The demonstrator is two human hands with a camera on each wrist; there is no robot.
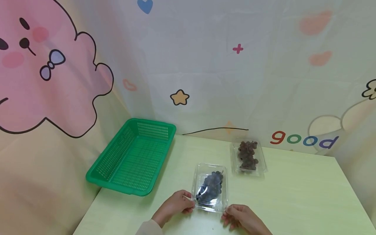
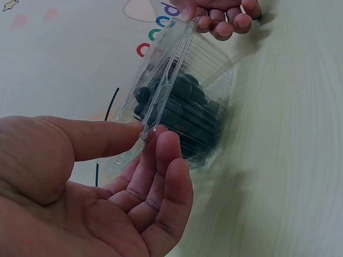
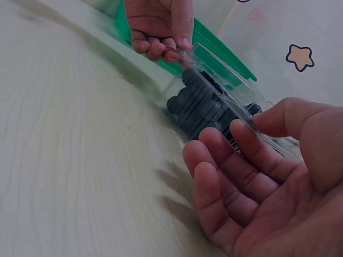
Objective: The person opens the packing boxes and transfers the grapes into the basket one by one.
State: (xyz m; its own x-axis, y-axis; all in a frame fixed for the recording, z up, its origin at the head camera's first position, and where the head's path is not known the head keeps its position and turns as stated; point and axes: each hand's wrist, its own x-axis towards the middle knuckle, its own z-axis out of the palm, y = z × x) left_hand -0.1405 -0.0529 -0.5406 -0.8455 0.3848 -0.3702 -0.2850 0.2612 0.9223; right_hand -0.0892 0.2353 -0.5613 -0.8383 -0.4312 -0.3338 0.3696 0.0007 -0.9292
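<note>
A clear plastic clamshell box [image 1: 210,205] with a bunch of dark grapes [image 1: 212,186] inside is between both hands in the head view. My left hand [image 1: 178,203] pinches the rim at the box's near left side, thumb on top and fingers beneath. At the near right corner, my right hand [image 1: 241,216] pinches the same rim between thumb and index finger, its other fingers loosely bent below. The left wrist view shows the lid edge [image 2: 167,85] between thumb and fingertips. Through the box wall the grapes [image 3: 201,104] appear in the right wrist view.
To the left stands a green plastic basket [image 1: 138,156] with slotted sides, nothing in it. A second clear box [image 1: 235,163] holding reddish-dark grapes [image 1: 247,153] sits farther back on the right. The pale wooden table [image 1: 305,195] ends at a printed curtain [image 1: 205,65].
</note>
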